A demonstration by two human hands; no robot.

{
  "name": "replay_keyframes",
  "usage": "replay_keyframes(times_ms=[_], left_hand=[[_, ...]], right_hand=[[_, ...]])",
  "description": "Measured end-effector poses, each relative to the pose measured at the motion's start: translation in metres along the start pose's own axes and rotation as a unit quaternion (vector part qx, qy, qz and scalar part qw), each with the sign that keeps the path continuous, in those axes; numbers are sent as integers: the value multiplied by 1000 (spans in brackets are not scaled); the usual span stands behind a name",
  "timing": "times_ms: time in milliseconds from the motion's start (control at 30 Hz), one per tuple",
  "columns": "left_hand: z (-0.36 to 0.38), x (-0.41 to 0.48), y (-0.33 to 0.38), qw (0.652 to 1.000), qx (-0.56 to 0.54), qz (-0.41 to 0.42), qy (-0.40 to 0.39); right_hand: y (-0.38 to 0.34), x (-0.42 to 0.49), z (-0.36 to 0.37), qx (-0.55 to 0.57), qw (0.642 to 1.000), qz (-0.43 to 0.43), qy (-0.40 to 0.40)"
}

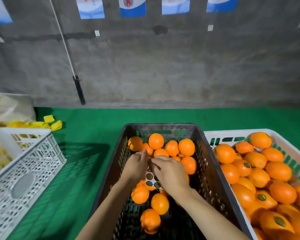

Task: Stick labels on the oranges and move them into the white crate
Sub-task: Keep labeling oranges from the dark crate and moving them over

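Two hands, left (136,166) and right (170,172), pinch one label sheet (150,179) above one black crate (213,174) of oranges (156,141).

— We've got two bare forearms in shot, no sleeves on either as far as the bottom edge.

— Agreed. We see nothing on the wrists: no watch, no band.

— And the left hand (136,168)?

— Ungloved, no ring we can make out.

— Same for the right hand (170,172): bare fingers, short nails as far as we can tell through the blur.
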State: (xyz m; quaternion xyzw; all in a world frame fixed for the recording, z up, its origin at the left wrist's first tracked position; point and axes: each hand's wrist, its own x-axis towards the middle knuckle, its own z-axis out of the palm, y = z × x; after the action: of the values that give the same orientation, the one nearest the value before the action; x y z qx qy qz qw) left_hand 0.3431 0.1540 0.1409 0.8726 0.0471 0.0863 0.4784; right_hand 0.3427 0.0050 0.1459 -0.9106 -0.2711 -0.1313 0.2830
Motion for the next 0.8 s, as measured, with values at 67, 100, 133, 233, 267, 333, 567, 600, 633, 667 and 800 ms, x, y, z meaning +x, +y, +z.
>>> replay_keyframes(times_ms=[67, 100, 133, 233, 267, 333, 567, 600, 633, 667, 800], left_hand=[[1, -2, 1, 1000, 25, 2, 2], [1, -4, 1, 999, 50, 12, 2], [0, -5, 0, 996, 82, 27, 3], [-4, -11, -3, 984, 166, 59, 8], [-5, -11, -3, 982, 177, 60, 12], [-8, -10, -2, 981, 185, 56, 27], [-20, -1, -6, 965, 191, -3, 179], [-19, -1, -6, 966, 182, 2, 184], [-17, 0, -5, 967, 176, 8, 184], [-15, 0, -3, 968, 175, 16, 181], [-10, -2, -2, 969, 202, 37, 136]], right_hand=[[-3, -1, -3, -1, 1000, 18, 5], [-2, -2, -3, 3, 1000, 27, 3], [-1, -2, -3, 10, 999, 35, -3], [1, 0, -4, 30, 998, 56, -28], [2, 1, -3, 31, 997, 59, -33], [1, 2, -2, 31, 997, 58, -40], [2, 3, 5, 244, 963, 108, -39], [6, 4, 6, 277, 947, 139, -91], [12, 6, 9, 274, 934, 165, -157], [17, 6, 14, 244, 926, 183, -222], [29, -15, 43, 59, 847, 171, -500]])
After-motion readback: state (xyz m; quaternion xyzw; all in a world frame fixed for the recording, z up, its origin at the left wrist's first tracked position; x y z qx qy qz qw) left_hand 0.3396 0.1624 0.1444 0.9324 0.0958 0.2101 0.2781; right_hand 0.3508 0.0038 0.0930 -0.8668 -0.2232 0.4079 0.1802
